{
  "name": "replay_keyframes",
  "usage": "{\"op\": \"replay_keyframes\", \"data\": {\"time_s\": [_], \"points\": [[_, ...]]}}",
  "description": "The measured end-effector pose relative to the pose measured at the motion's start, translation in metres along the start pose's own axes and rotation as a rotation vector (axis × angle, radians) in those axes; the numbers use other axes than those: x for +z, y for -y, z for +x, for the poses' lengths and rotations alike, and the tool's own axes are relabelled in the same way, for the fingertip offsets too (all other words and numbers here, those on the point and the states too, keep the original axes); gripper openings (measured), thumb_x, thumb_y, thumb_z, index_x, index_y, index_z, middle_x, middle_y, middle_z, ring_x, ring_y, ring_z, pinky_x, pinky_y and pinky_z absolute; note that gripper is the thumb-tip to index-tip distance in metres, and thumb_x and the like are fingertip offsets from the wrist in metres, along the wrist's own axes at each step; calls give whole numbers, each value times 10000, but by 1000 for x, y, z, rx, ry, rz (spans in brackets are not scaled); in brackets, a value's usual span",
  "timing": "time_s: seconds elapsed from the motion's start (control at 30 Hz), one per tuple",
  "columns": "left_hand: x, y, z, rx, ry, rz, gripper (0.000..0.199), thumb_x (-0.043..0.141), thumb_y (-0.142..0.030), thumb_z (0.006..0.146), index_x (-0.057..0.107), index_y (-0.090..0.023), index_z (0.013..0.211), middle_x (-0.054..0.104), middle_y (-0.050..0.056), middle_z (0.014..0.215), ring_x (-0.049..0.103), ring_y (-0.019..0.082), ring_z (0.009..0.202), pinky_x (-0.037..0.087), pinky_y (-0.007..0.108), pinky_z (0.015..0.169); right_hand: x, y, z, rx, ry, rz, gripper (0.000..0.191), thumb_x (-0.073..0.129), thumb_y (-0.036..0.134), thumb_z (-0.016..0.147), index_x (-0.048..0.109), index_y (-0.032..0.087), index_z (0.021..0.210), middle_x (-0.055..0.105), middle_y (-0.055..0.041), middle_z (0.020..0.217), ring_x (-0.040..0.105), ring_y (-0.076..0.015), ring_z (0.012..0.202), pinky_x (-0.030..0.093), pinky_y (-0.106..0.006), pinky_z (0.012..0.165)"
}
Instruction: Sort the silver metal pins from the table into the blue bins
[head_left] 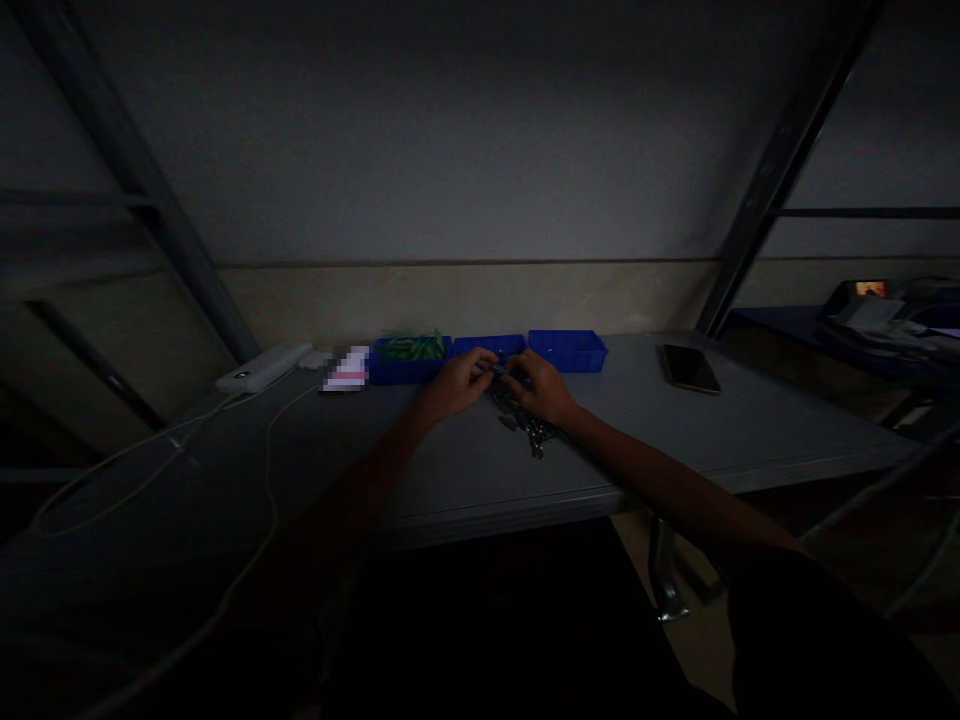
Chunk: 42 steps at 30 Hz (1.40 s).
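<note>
Over the table, my left hand [461, 380] and my right hand [543, 388] meet with their fingers pinched around a small metal part [498, 369]. It looks slim and greyish; the dim light hides its exact kind. Below my right hand lies a loose pile of small shiny metal pieces [537, 434], partly covered by that hand. Just behind my hands stands a blue middle bin [491, 344], its contents mostly hidden. Left of it, a blue bin [409, 373] holds green strips [412, 347]. A third blue bin [574, 357] is on the right, with little visible inside.
A dark phone [690, 368] lies on the grey table [465, 480] at the right. Toward the left are a white power strip or box [264, 368], a blurred card [347, 370] and a pale cable [270, 470]. Metal posts [765, 190] rise behind the table.
</note>
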<state>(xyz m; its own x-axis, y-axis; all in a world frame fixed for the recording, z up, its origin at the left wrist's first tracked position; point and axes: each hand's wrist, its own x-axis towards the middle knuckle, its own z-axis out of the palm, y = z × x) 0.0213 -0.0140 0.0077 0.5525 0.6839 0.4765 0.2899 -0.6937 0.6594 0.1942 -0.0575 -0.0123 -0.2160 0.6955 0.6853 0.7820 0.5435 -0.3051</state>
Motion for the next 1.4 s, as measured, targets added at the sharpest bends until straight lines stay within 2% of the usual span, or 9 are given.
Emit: {"op": "replay_keyframes", "data": {"time_s": [0.17, 0.27, 0.53, 0.73, 1.03, 1.13, 1.27, 1.4], "points": [[-1, 0, 0, 85, 14, 78, 135, 528, -211, 777, 573, -151, 889, 655, 54, 856, 632, 151, 764, 512, 279, 709, 4, -4, 0, 25, 43, 24, 136, 582, 262, 803, 570, 160, 893, 583, -51, 837, 522, -154, 769, 400, -265, 716], [-2, 1, 1, 68, 21, 78, 138, 532, -228, 773, 588, -147, 870, 664, 56, 832, 635, 157, 755, 516, 291, 710, 4, -4, 0, 32, 93, 11, 139, 614, 267, 782, 583, 155, 857, 599, -47, 804, 529, -151, 748, 389, -259, 697], [-3, 4, -1, 5, 134, 37, 173, 516, -229, 762, 602, -128, 874, 667, 62, 802, 640, 161, 752, 513, 289, 709, -2, 4, 0, -26, 248, -27, 77, 609, 209, 778, 568, 144, 773, 582, -33, 722, 502, -130, 678, 352, -235, 635], [-4, 3, 1, 11, 135, 27, 170, 512, -228, 760, 596, -138, 877, 664, 51, 822, 627, 149, 744, 507, 284, 712, 0, 1, 0, -17, 225, -49, 32, 552, 137, 781, 555, 146, 751, 582, -29, 717, 502, -122, 663, 352, -223, 627], [-4, -3, 0, -8, 75, 109, 234, 461, -312, 805, 602, -127, 783, 642, 41, 723, 586, 141, 657, 472, 256, 627, -7, 14, 0, -32, 189, -245, 211, 492, 329, 854, 586, 149, 913, 626, -85, 861, 542, -180, 806, 378, -276, 726], [-4, -2, 0, -21, 73, 104, 234, 463, -308, 805, 609, -124, 805, 647, 49, 734, 594, 146, 655, 476, 265, 629, -8, 16, 0, -11, 190, -234, 233, 453, 324, 876, 596, 143, 915, 629, -90, 877, 546, -174, 812, 375, -272, 734], [-4, -1, 1, 14, 75, 5, 219, 516, -248, 770, 586, -133, 943, 659, 60, 816, 625, 149, 733, 494, 279, 694, -9, 14, 1, 20, 180, -174, 276, 407, 337, 902, 605, 145, 884, 630, -80, 846, 552, -160, 779, 367, -258, 705], [-4, 0, 1, 25, 59, 11, 186, 528, -240, 762, 578, -143, 912, 653, 52, 784, 626, 154, 734, 496, 283, 694, -8, 12, 1, 11, 179, -150, 314, 369, 339, 922, 606, 147, 846, 627, -67, 806, 549, -147, 749, 363, -253, 688]]}}
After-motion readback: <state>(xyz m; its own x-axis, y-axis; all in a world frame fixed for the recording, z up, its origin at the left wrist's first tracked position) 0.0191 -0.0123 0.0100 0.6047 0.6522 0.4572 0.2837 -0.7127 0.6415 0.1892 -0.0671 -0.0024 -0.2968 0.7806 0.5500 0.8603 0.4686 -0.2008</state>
